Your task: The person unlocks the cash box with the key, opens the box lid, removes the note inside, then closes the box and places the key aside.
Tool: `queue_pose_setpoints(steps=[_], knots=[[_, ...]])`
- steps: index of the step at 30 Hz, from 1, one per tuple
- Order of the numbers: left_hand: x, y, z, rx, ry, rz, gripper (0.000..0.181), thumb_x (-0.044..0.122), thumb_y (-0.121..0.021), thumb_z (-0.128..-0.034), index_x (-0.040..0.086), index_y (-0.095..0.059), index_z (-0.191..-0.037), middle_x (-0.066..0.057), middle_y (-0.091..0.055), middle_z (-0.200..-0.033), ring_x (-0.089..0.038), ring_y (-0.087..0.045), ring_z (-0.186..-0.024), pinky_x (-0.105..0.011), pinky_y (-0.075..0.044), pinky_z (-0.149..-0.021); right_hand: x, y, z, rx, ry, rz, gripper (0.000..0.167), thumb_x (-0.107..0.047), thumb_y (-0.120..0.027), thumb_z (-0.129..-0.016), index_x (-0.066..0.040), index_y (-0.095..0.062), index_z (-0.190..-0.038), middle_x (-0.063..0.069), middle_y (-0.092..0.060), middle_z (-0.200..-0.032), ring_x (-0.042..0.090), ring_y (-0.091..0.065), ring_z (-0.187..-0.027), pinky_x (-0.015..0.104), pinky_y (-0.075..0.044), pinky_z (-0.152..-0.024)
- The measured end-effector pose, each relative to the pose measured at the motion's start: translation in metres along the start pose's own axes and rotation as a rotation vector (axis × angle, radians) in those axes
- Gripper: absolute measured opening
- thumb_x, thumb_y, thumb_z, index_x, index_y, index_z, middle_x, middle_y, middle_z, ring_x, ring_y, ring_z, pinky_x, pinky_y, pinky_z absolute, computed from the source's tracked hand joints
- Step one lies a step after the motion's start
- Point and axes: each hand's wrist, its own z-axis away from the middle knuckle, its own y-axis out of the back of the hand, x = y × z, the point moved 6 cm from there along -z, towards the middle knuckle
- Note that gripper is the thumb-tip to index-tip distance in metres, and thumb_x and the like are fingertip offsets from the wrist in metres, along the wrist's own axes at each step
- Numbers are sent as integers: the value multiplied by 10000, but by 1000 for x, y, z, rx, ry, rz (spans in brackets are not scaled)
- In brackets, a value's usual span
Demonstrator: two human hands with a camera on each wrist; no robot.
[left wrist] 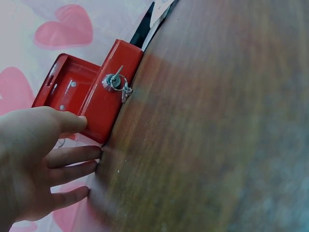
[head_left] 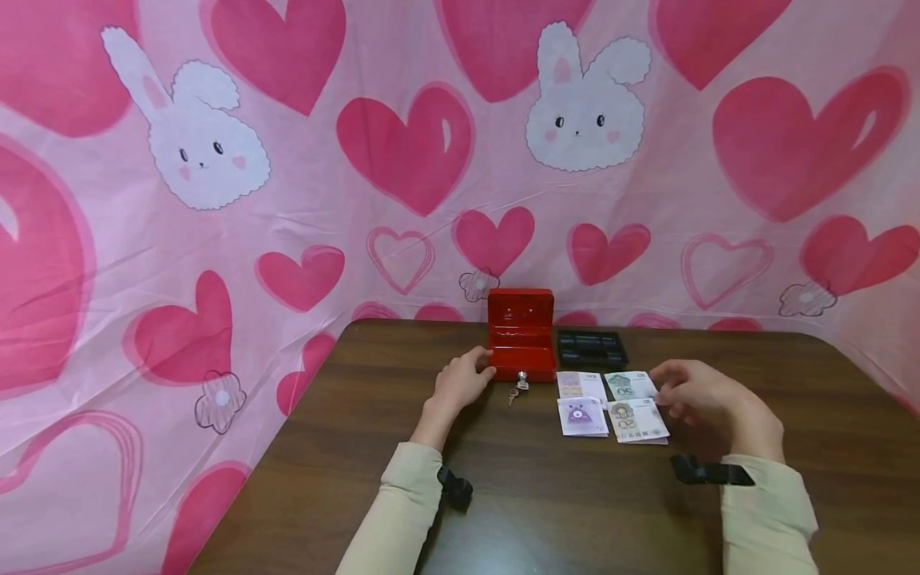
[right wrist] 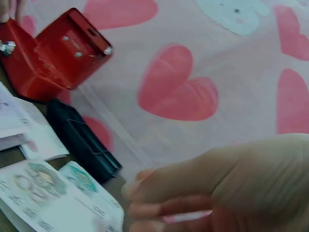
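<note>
Red cash box (head_left: 506,374) sits near the far edge of the table (head_left: 561,495), roughly mid-width, lid (head_left: 521,307) up and leaning back. Lock (left wrist: 113,82) on the front face has a key in it; ring and second key (head_left: 513,394) dangle below. Left hand (head_left: 461,379) is at the box's left side: thumb on the rim near the front corner, visible fingers straight and spread apart, not wrapped round the box. Index partly hidden by the box in the left wrist view, so can't tell what it touches. Black compartment tray (head_left: 624,358) lies just right of the box. Banknotes in a two-by-two layout in front of the tray: pinkish note (head_left: 578,384) back left, green note (head_left: 630,385) back right, purple paper with a one-eyed creature (head_left: 580,418) front left, brownish note (head_left: 636,417) front right. Front pair slightly overlaps the back pair. Right hand (head_left: 703,393) is beside the right-hand notes, fingers loosely bent, thumb side toward the green one, no note visible in it. Can't tell if the fingertips contact the paper; right wrist view is blurred. Both wrists carry black straps (head_left: 711,471) over light sleeves (head_left: 765,511). Pink cloth with hearts and rabbits (head_left: 496,184) hangs behind the table.
</note>
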Motion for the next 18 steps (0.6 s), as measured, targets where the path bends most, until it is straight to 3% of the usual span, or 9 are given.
queue_pose_setpoints(steps=[5,8,12,18], knots=[[0,0,1,-4,1,10,374,322,-608,-976,200,-616,-1329,-50,-675,-1304,-285,-661,-1100,-517,-509,-927,-13,0,-13,151,113,143,495,-214,-635,-941,54,-518,-1341,241,-626,-1178,311,-588,-991,478,-544,-827],[0,0,1,-7,4,15,377,321,-609,-976,199,-614,-1332,-52,-673,-1307,-285,-661,-1098,-515,-511,-929,-15,-3,-23,236,158,204,463,-207,-635,-940,59,-552,-1308,271,-634,-1172,365,-597,-1027,563,-515,-882],[0,0,0,-10,8,14,376,322,-606,-978,205,-612,-1335,-50,-672,-1309,-281,-661,-1096,-512,-512,-928,-14,-8,-36,314,203,212,439,-170,-630,-941,81,-551,-1292,314,-629,-1183,433,-603,-1064,589,-484,-912],[1,1,1,-9,18,-3,376,333,-604,-978,223,-610,-1337,-44,-672,-1310,-282,-659,-1100,-514,-507,-934,-9,-20,-51,386,194,187,484,-187,-609,-956,69,-490,-1349,363,-546,-1310,503,-540,-1179,632,-423,-981]])
